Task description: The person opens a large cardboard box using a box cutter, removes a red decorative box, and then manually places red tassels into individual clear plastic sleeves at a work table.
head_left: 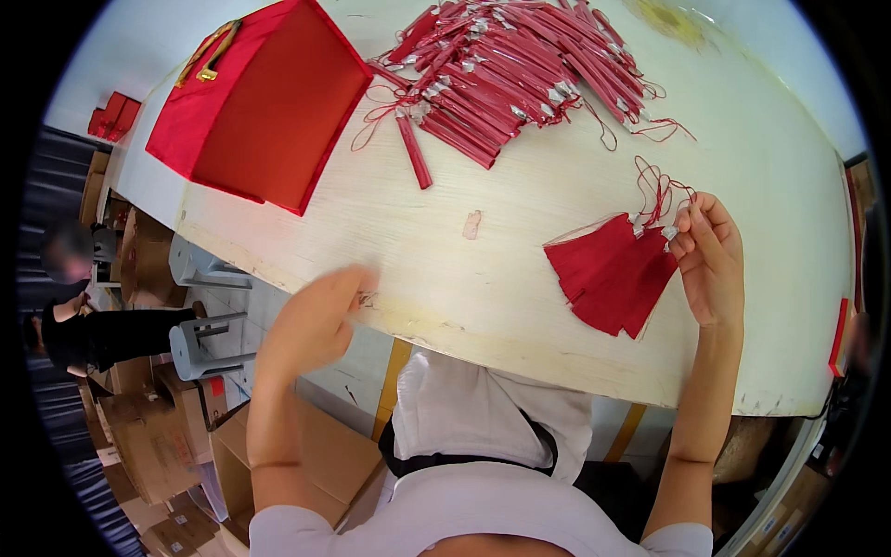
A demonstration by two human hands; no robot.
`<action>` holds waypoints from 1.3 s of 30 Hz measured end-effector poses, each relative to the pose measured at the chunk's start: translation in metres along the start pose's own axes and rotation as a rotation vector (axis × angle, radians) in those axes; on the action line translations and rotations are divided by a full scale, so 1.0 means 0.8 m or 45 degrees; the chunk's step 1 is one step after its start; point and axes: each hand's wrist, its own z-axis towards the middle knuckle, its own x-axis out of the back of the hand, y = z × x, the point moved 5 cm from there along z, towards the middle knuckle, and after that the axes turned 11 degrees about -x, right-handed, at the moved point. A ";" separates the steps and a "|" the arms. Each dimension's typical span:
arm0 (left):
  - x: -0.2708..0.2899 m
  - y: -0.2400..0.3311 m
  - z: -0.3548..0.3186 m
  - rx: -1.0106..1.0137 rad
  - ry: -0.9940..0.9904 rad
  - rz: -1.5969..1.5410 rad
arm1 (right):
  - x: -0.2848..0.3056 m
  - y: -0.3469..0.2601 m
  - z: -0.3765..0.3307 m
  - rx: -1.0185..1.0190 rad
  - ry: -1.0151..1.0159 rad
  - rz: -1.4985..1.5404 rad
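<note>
My right hand [710,255] pinches the silver-capped tops of a bunch of red tassels [610,272] that fan out on the pale wooden table [464,251], their red loop cords [657,186] trailing above the fingers. My left hand [316,320] is blurred at the table's near edge, fingers loosely curled, holding nothing that I can see. A large heap of wrapped red tassels [506,70] lies at the far side of the table, with one stray tassel [414,153] lying apart from it.
A red box with a gold handle [260,97] sits at the far left of the table. Below the table's left side are grey plastic stools [209,339], cardboard boxes [158,436] and a seated person in black [83,325].
</note>
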 end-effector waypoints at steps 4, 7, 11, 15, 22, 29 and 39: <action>0.009 0.007 -0.035 0.106 -0.373 -0.222 | 0.010 -0.001 0.001 0.009 0.065 -0.034; 0.040 0.006 0.008 -0.202 -0.138 -0.506 | 0.019 -0.002 0.005 0.055 0.202 -0.234; 0.075 0.002 0.118 -0.141 0.681 -0.282 | 0.030 -0.007 0.013 0.261 0.399 -0.806; 0.051 0.013 0.181 -0.050 0.812 0.279 | 0.031 -0.009 0.018 0.408 0.418 -0.936; 0.048 0.002 0.181 0.002 0.805 0.148 | 0.024 -0.029 -0.002 0.588 0.601 -1.120; 0.054 -0.021 0.129 -0.009 0.801 -1.325 | 0.015 -0.031 -0.008 0.697 0.561 -0.902; -0.011 0.138 0.119 -0.383 0.055 -1.395 | -0.029 0.007 -0.020 0.191 -0.350 -0.507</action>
